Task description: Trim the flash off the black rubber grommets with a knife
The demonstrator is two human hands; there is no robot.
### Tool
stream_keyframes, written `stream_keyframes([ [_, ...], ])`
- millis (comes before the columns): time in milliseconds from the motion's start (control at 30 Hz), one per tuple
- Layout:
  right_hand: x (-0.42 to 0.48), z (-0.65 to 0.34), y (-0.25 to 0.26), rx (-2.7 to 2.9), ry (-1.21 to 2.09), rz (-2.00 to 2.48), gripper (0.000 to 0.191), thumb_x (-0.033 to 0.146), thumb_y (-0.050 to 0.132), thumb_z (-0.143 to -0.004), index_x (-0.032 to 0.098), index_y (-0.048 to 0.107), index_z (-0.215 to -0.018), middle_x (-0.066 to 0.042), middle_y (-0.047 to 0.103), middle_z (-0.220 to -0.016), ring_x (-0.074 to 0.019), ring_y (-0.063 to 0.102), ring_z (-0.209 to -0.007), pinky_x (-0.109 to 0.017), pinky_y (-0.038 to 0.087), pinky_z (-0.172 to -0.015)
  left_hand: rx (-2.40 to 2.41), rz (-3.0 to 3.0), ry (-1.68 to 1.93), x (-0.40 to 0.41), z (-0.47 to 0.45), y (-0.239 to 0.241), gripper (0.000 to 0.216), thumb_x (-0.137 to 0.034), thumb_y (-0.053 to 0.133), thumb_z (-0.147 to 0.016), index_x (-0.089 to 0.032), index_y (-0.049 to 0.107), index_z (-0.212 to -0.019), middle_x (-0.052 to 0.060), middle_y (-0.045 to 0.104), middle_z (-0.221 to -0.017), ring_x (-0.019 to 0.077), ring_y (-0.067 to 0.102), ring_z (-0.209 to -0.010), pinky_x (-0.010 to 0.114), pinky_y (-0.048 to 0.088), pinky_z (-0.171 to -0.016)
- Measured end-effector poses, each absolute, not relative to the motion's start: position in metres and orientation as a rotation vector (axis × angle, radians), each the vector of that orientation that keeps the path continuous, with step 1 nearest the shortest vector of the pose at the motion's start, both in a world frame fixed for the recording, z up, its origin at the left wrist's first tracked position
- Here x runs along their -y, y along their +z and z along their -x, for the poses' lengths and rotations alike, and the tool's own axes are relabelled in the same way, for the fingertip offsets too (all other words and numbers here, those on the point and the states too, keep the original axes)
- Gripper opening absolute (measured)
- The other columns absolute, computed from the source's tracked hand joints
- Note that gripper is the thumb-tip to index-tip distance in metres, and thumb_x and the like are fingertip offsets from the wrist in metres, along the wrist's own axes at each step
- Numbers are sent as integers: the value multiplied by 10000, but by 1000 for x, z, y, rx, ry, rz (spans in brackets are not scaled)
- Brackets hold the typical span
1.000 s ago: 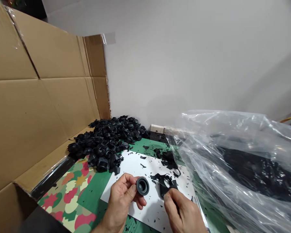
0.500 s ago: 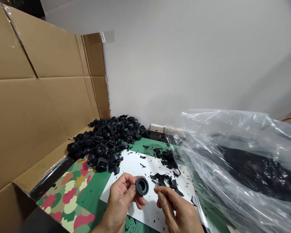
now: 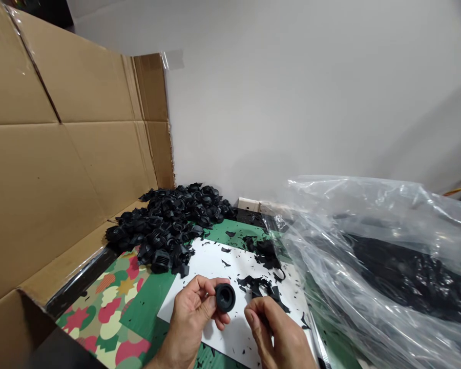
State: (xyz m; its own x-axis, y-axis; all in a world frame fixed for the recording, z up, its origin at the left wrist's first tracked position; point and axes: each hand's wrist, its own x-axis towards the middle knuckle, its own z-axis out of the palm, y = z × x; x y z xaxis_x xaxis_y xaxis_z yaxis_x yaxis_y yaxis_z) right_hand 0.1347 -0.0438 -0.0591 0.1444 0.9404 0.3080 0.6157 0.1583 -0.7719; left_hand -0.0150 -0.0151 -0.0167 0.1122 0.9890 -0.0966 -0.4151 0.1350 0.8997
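Observation:
A black round rubber part (image 3: 225, 298) with a stepped hollow in its middle is pinched between the thumb and fingers of my left hand (image 3: 190, 316). Its open face is turned up toward me, above the white sheet (image 3: 223, 336). Just to the right, apart from the part, my right hand (image 3: 279, 330) is closed with thumb and index finger pressed together. Whatever those fingers hold, if anything, is hidden. Torn black rubber scraps (image 3: 271, 291) lie on the sheet behind my right hand.
A heap of black ribbed rubber parts (image 3: 169, 220) is piled at the back left against a cardboard wall (image 3: 80, 128). On the right bulges a clear plastic bag (image 3: 330, 246) with black contents. More scraps (image 3: 267, 251) lie behind, on the green surface (image 3: 234, 225).
My right hand has curled its fingers in more and shifted slightly down. The round part in my left hand has tilted a little, its face now looking darker.

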Motion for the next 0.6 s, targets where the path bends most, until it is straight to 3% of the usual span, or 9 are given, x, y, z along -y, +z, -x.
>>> stream_keyframes([
  [167, 45, -132, -61, 1586, 462, 1424, 222, 384, 363, -936, 263, 527, -848, 33, 572, -664, -163, 528, -529, -256, 395, -520, -877, -842, 1229, 16, 16, -16, 288, -318, 767, -720, -156, 529, -702, 86, 706, -973, 88, 622, -511, 193, 444, -494],
  [433, 38, -124, -51, 1763, 219, 1257, 188, 246, 358, -951, 250, 543, -919, 3, 543, -759, -153, 589, -569, -241, 424, -524, -919, -830, 1208, 15, 14, -14, 333, -356, 800, -662, -147, 541, -685, 76, 689, -910, 81, 594, -464, 180, 413, -430],
  [600, 39, -122, -41, 1959, -36, 1367, 211, 151, 361, -917, 253, 528, -836, 14, 538, -726, -144, 567, -485, -242, 359, -438, -910, -816, 1188, 14, 15, -15, 335, -352, 808, -645, -149, 543, -678, 66, 678, -905, 77, 575, -449, 185, 407, -419],
])
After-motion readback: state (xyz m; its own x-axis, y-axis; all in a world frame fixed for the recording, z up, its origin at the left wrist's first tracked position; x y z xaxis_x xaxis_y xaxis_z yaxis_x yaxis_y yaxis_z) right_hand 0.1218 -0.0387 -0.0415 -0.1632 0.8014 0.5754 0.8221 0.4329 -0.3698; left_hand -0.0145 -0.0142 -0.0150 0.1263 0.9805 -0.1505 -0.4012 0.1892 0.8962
